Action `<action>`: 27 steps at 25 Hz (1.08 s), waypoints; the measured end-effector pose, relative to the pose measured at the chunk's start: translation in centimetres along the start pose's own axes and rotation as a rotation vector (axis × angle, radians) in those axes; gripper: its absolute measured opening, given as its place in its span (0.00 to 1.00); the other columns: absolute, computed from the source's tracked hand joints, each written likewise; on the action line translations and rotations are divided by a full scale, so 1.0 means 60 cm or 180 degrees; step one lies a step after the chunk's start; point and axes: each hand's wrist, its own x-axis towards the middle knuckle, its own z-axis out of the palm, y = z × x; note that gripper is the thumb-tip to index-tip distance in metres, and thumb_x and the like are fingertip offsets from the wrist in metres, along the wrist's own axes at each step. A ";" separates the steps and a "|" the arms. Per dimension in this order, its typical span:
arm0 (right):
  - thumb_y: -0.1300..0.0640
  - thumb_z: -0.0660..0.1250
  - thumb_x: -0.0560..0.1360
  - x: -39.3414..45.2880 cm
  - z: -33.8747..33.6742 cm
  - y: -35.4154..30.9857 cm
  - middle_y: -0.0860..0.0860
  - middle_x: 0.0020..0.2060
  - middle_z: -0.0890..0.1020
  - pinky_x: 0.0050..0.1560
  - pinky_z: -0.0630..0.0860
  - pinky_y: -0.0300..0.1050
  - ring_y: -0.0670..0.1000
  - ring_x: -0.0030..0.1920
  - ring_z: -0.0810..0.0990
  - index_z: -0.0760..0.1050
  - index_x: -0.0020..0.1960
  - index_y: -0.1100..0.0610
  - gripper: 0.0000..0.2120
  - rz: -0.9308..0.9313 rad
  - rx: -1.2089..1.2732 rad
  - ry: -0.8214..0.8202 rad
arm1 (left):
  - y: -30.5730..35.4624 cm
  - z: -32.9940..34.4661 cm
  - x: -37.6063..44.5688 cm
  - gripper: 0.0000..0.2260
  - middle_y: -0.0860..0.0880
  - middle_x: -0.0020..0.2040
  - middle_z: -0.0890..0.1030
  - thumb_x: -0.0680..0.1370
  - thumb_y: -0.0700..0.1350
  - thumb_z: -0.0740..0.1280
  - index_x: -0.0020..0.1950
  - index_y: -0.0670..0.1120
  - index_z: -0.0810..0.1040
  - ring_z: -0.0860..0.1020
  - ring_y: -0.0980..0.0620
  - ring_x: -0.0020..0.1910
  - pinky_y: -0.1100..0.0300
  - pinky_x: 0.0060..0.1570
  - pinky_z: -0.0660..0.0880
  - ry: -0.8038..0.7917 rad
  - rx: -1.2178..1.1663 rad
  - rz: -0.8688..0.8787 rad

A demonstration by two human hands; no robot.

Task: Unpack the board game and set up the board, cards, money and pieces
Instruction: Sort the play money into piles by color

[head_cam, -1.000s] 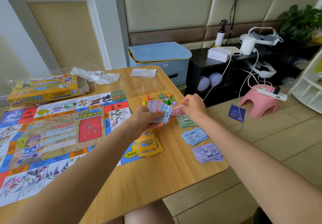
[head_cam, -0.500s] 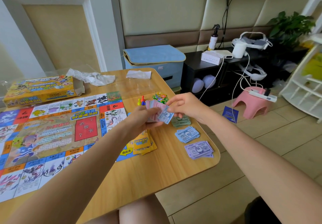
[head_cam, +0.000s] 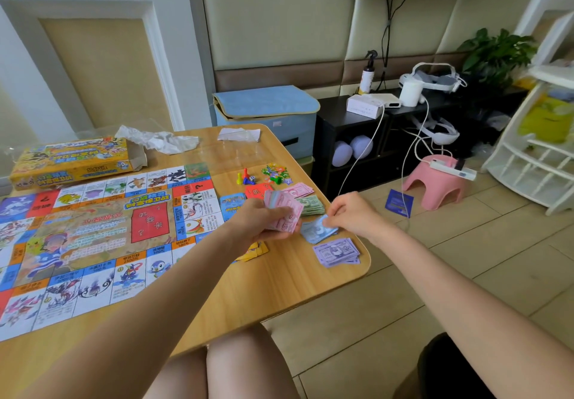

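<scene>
The left grip is curled round a fanned wad of pink notes, held above the tabletop just off the board's right edge, long sides running toward the far right. The right grip pinches a blue note at its near end, over the blue pile.

The board lies flat and unfolded, its long axis running left to right across the wood-grain tabletop. Along the right edge, thin paper piles sit in a row: pink, green, blue, then purple nearest. Yellow cards poke out beneath the left wrist. Small plastic pawns and bright tokens stand beyond the notes. The yellow box lies open-ended at the far left, with crumpled wrapping beside it.
</scene>
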 end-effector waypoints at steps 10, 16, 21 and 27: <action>0.63 0.72 0.71 -0.014 -0.001 -0.053 0.53 0.29 0.78 0.26 0.70 0.35 0.47 0.27 0.74 0.76 0.51 0.66 0.11 -0.0450 0.0914 -0.0414 | 0.004 0.005 0.001 0.04 0.45 0.39 0.80 0.76 0.41 0.67 0.44 0.41 0.77 0.80 0.56 0.32 0.67 0.29 0.77 -0.0189 0.0103 0.0026; 0.66 0.71 0.71 -0.003 0.001 -0.060 0.55 0.30 0.79 0.25 0.71 0.34 0.45 0.26 0.74 0.76 0.51 0.66 0.10 -0.0524 0.1134 -0.0398 | 0.008 -0.013 0.009 0.02 0.49 0.35 0.82 0.76 0.40 0.67 0.48 0.43 0.78 0.79 0.57 0.28 0.69 0.23 0.71 -0.0014 0.0122 0.0205; 0.64 0.72 0.71 0.013 0.009 -0.060 0.55 0.30 0.79 0.23 0.70 0.34 0.44 0.24 0.75 0.76 0.51 0.67 0.11 -0.0525 0.1241 -0.0354 | 0.013 -0.021 0.023 0.04 0.49 0.36 0.82 0.74 0.42 0.70 0.47 0.44 0.78 0.76 0.60 0.26 0.70 0.21 0.67 0.0072 0.0171 0.0146; 0.62 0.69 0.74 0.054 0.000 -0.065 0.53 0.30 0.76 0.21 0.64 0.34 0.43 0.24 0.70 0.77 0.42 0.63 0.04 -0.0311 0.1775 0.0136 | 0.029 -0.031 0.035 0.06 0.51 0.31 0.82 0.80 0.44 0.61 0.46 0.43 0.75 0.79 0.59 0.26 0.69 0.23 0.73 0.0331 -0.0460 0.0229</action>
